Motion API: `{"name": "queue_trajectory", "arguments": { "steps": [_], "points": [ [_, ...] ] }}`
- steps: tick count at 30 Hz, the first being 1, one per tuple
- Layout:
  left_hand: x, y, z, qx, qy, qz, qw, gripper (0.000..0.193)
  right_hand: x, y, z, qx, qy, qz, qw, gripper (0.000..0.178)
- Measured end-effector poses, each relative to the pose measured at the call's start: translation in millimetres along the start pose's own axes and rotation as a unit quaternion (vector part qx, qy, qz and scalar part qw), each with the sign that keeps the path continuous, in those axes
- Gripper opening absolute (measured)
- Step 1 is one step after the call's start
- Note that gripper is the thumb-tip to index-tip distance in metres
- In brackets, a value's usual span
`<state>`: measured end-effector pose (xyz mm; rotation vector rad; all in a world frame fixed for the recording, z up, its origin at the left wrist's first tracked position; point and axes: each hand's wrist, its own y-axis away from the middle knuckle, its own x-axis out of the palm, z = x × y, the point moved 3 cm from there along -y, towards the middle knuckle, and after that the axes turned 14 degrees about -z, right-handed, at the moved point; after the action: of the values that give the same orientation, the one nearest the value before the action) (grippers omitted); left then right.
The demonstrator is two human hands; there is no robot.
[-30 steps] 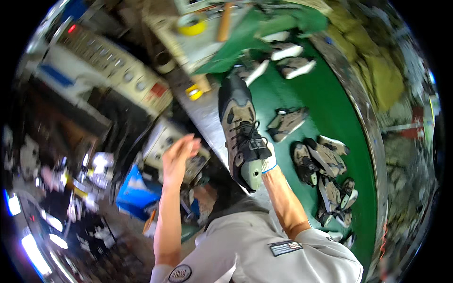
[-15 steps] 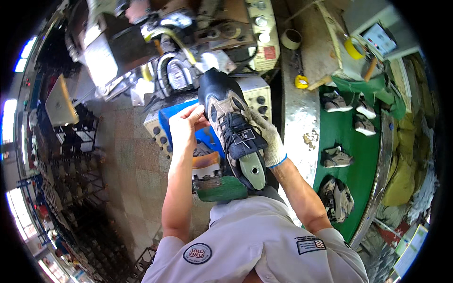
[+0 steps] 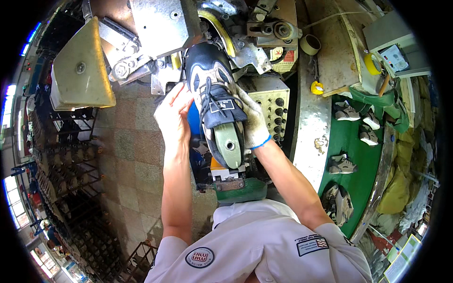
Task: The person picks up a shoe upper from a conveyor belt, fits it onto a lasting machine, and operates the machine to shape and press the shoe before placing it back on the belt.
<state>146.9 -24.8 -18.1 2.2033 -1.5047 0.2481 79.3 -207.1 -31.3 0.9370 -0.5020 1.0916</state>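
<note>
So there's a shoe [image 3: 214, 101], grey and dark blue with laces, sitting on a pale green form that sticks out at the heel end. Its toe points up into the metal machine [image 3: 188, 28], right under a curved yellow-edged part. The left hand [image 3: 173, 118] is bare and lies flat against the shoe's left side, fingers stretched out, more pressing than gripping. The right hand [image 3: 252, 125] wears a white glove and is wrapped around the right side, closed on the shoe. Just right of that is a beige control box [image 3: 273, 101] with knobs. Further right, a green table [image 3: 351, 141] has more shoes lying on it, and a tape roll [image 3: 310, 45] sits above.
</note>
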Motion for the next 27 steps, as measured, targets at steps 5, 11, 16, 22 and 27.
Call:
{"name": "queue_trajectory", "arguments": {
  "steps": [5, 11, 16, 22, 27],
  "points": [
    [-2.6, 16.2, 37.3, -0.046, -0.068, 0.007, 0.997, 0.035, -16.3, -22.5, -30.5, -0.040, 0.056, -0.062, 0.996, 0.041],
    [-1.8, 41.7, 67.9, -0.232, 0.005, 0.006, 0.973, 0.052, -17.2, -25.7, -21.8, -0.024, 0.095, -0.084, 0.992, 0.031],
    [-5.3, 31.6, 76.8, -0.225, 0.005, 0.017, 0.974, 0.052, -20.8, -29.1, -24.3, -0.044, 0.128, -0.100, 0.986, 0.031],
    [-9.8, 21.8, 81.0, -0.188, -0.045, 0.027, 0.981, 0.053, -24.2, -33.1, -34.3, -0.054, 0.100, -0.106, 0.988, 0.034],
    [-18.7, 9.1, 85.0, -0.147, -0.090, 0.049, 0.984, 0.056, -25.4, -40.4, -44.3, -0.080, 0.099, -0.104, 0.986, 0.029]
  ]
}}
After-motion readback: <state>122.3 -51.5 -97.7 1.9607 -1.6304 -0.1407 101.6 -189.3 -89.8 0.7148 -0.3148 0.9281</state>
